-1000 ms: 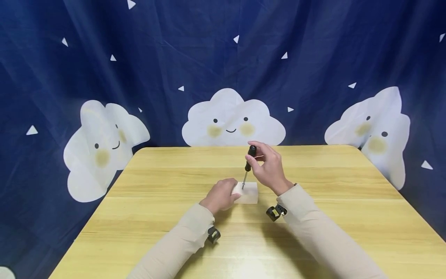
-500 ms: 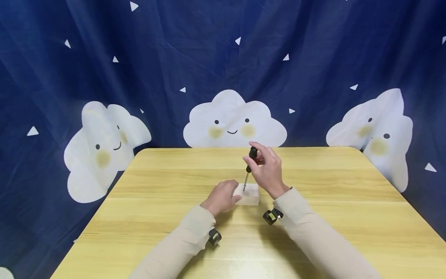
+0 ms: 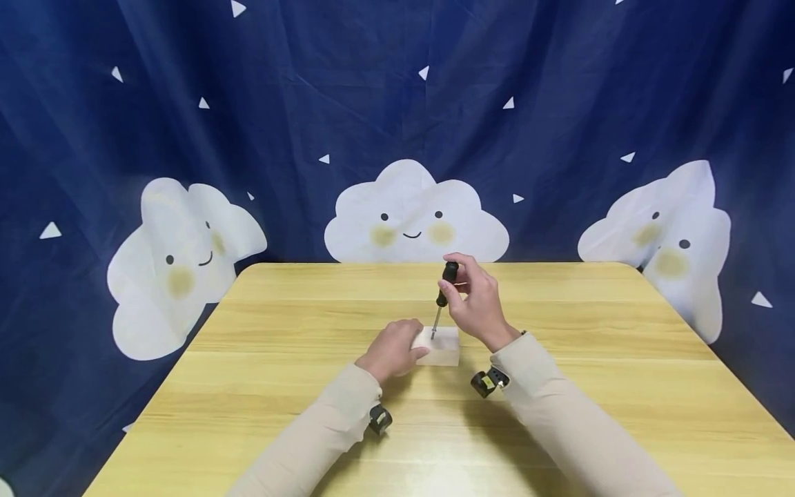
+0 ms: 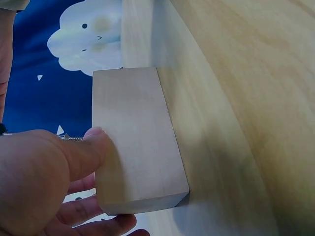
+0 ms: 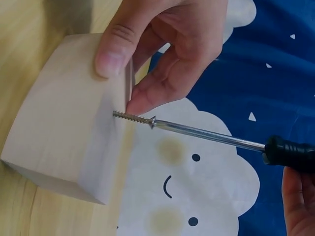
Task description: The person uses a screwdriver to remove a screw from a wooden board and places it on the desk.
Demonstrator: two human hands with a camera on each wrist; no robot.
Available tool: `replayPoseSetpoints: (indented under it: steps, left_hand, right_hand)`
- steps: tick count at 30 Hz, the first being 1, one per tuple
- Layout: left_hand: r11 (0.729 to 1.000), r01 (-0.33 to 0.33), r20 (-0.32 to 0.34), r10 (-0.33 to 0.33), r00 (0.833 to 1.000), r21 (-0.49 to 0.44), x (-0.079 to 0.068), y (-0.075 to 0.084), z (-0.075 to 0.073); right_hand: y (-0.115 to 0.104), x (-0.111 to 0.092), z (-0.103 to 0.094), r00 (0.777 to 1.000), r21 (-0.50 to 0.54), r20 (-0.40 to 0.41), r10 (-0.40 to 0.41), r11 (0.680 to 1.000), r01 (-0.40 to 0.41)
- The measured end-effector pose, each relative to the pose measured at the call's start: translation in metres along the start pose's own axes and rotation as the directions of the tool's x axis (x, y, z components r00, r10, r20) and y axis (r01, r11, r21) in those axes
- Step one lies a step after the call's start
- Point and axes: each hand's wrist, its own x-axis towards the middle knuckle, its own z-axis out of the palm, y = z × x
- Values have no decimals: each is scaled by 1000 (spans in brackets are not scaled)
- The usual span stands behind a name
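Observation:
A pale wooden block (image 3: 444,351) lies on the table, and my left hand (image 3: 391,351) grips its left end. In the left wrist view the thumb (image 4: 93,145) presses the block's near face while the other fingers go round the end. My right hand (image 3: 481,304) pinches the black handle of a screwdriver (image 3: 449,272) between thumb and fingers. The driver leans slightly to the right. Its metal shaft meets the head of a screw (image 5: 134,118), whose point is at the block's top face. Most of the screw's thread shows above the wood.
The light wood-grain table (image 3: 279,324) extends around both hands. Behind it hangs a dark blue curtain (image 3: 298,90) with white clouds and small triangles. Each wrist carries a small black camera, the right one (image 3: 487,382) close over the table.
My right thumb and fingers shifted round the screwdriver's handle half a second ago and have since moved back. The left hand keeps its grip on the block, which stays in place.

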Motion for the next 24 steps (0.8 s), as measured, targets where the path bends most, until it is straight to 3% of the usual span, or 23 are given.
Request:
replayPoseSetpoints:
  steps: [8,14,24]
  left_hand:
    - [999,-39,-19,38,999,-19,-2,-4,0]
    - [998,-63,-34,63,997,-24,-2,-4,1]
    - [998,-61,-38,60,997,-22,-3,-4,1]
  right_hand:
    - [0,0,1,1000,0,-12,-4,1000,4]
    - [-3,0,3,999,-63,-22,-24,998,22]
    - [-6,3,5,999,-79,-17,-30,996,28]
